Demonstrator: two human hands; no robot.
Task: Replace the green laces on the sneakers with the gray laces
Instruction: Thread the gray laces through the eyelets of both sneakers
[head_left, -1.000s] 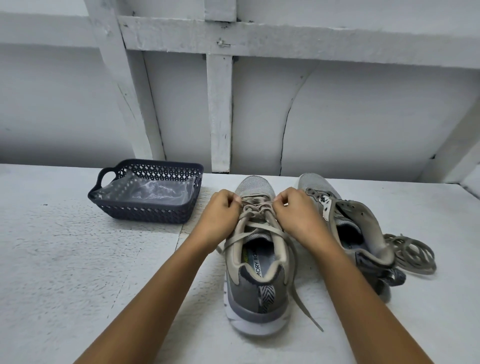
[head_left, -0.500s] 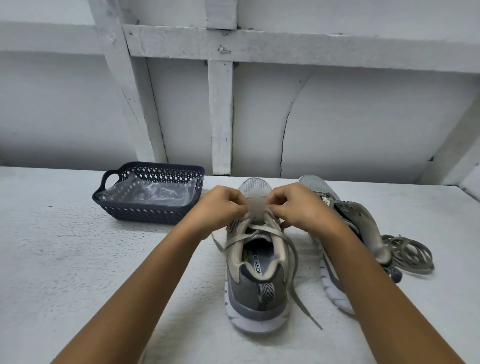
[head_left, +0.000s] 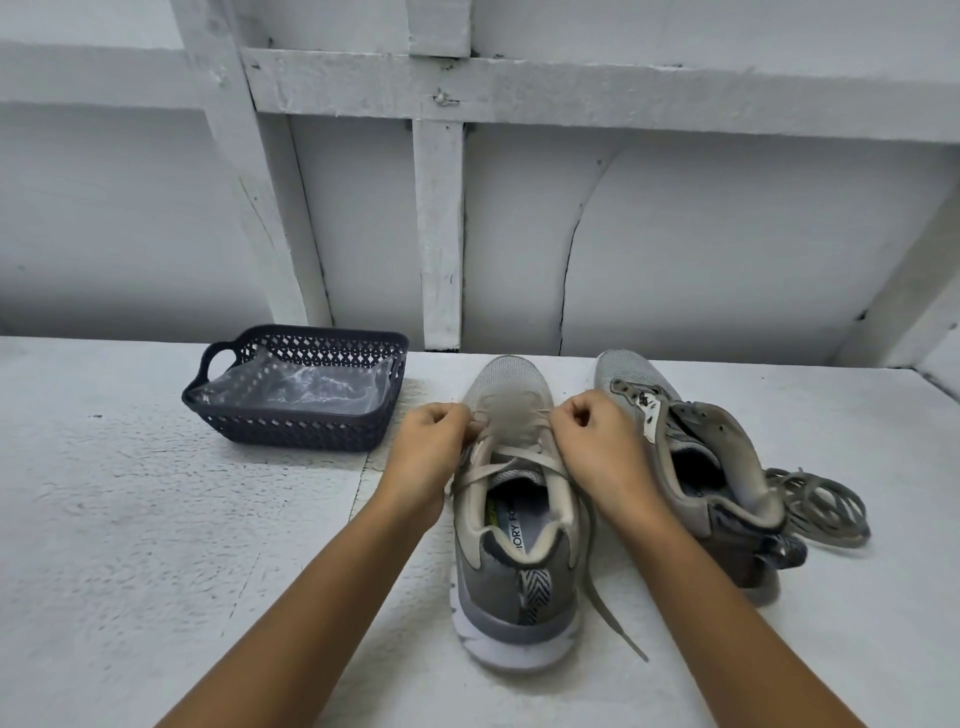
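Left hand (head_left: 431, 447) and right hand (head_left: 597, 441) each pinch the lace (head_left: 517, 461) across the near shoe (head_left: 514, 582); other shoe (head_left: 748, 467) at 3 o'clock is bare, loose lace (head_left: 815, 506) beside it, so maybe halfway

One gray sneaker (head_left: 514, 545) stands upright, pale lace (head_left: 519, 461) threaded; the other sneaker (head_left: 691, 457) leans unlaced beside a coiled lace (head_left: 815, 506).
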